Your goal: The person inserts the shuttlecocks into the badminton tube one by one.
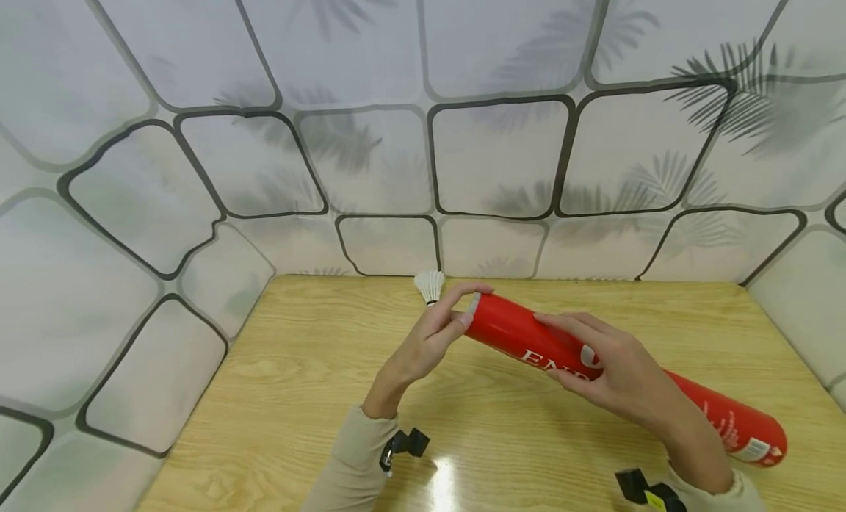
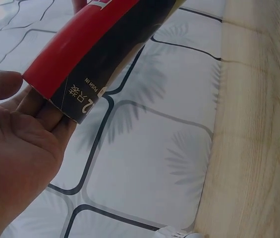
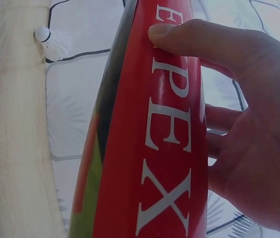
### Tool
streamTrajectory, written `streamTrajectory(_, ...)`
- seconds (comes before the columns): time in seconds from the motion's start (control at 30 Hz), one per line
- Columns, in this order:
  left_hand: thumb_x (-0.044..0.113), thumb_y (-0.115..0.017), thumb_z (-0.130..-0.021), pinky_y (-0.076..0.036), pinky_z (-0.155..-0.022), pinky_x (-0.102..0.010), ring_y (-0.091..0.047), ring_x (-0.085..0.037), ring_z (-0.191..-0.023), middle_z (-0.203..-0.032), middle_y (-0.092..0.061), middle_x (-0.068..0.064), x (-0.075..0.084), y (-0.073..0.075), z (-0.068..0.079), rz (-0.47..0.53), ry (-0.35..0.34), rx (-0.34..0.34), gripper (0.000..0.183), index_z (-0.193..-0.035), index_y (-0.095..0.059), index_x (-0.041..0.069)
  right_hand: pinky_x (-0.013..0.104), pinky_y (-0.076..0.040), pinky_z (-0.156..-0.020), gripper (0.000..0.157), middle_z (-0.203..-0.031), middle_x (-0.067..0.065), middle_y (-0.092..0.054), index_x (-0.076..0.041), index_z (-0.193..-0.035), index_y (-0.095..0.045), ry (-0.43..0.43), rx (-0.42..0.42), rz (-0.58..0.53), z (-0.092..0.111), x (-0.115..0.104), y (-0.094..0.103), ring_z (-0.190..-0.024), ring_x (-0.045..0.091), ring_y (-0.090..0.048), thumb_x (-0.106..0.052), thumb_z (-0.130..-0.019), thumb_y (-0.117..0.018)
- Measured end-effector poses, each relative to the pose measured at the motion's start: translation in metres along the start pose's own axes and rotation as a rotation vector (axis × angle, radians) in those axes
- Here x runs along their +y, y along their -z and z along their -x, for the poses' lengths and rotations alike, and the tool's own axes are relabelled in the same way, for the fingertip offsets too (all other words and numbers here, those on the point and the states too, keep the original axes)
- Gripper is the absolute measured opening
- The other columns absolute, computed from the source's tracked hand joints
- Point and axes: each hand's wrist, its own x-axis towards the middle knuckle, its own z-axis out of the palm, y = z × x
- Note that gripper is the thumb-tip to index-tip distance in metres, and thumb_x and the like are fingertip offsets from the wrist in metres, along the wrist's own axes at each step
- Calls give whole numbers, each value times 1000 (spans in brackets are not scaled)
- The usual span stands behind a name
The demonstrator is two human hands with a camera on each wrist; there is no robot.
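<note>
A long red shuttlecock tube [image 1: 509, 327] with white lettering is held slantwise over the table, its left end higher in the head view. My right hand [image 1: 624, 372] grips it around the middle, thumb on the near side and fingers over the far side. At the upper left end, my left hand [image 1: 423, 343] holds the rim between thumb and fingers. In the left wrist view, the fingers [image 2: 35, 106] pass out of sight at the tube's end, beside a black printed strip [image 2: 92, 74]. A white shuttlecock [image 1: 429, 286] stands just beyond the left hand.
The pale wooden table [image 1: 297, 380] runs back to a wall covering [image 1: 502, 159] with dark outlined shapes and leaf prints. This covering also rises at the left and right sides. Each forearm wears a small black wrist camera [image 1: 405, 447].
</note>
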Motion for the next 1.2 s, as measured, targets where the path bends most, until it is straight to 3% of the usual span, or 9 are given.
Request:
streamTrajectory(0.23,11,-40,-108,-59,-89,-41,-74,-24,-92,-123,-67,-23,-1,-1,-1,-5,-28,38,40,-147,-47,3,28,-60,-67,75,-129,3,-64,-23,-144,-58,-8,-3,-15,1,2,-1,-103,24,-65,-11,-77,-91)
streamTrajectory(0.47,5,-51,-106,-59,-83,-35,-73,-25,-94,-108,-74,-24,-1,-1,0,-23,-93,125,35,-140,-53,-2,32,-61,-69,75,-131,4,-65,-22,-145,-57,-24,-8,-38,2,4,1,-106,26,-65,-10,-78,-90)
streamTrajectory(0.6,3,-52,-105,-56,-90,-34,-72,-33,-103,-113,-71,-27,-3,3,0,0,-143,181,33,-137,-52,-6,34,-61,-70,75,-130,6,-65,-21,-145,-57,-30,4,-25,3,4,5,-107,26,-64,-11,-79,-90)
streamTrajectory(0.67,3,-52,-106,-55,-97,-40,-69,-38,-109,-116,-69,-30,-5,8,0,26,-172,212,32,-135,-51,-9,35,-62,-69,75,-129,7,-66,-20,-145,-57,-24,18,-18,3,5,8,-106,26,-65,-11,-79,-90)
streamTrajectory(0.8,7,-53,-106,-53,-100,-44,-66,-37,-114,-120,-66,-32,-10,21,1,26,-204,314,30,-130,-53,-11,36,-62,-69,75,-128,7,-66,-18,-144,-57,-2,48,-13,3,6,12,-106,26,-65,-9,-77,-90)
streamTrajectory(1.03,-1,-55,-103,-50,-101,-39,-61,-43,-115,-122,-63,-32,-34,46,0,-71,-154,491,26,-125,-52,-13,40,-63,-69,77,-130,8,-65,-17,-145,-56,-2,81,-10,5,8,16,-109,28,-64,-8,-77,-90)
streamTrajectory(1.2,-7,-61,-98,-48,-104,-54,-58,-45,-118,-122,-63,-29,-54,61,-3,-212,-30,542,26,-123,-58,-12,41,-63,-67,79,-132,8,-64,-17,-147,-55,-11,92,-12,7,7,21,-109,27,-63,-9,-77,-91)
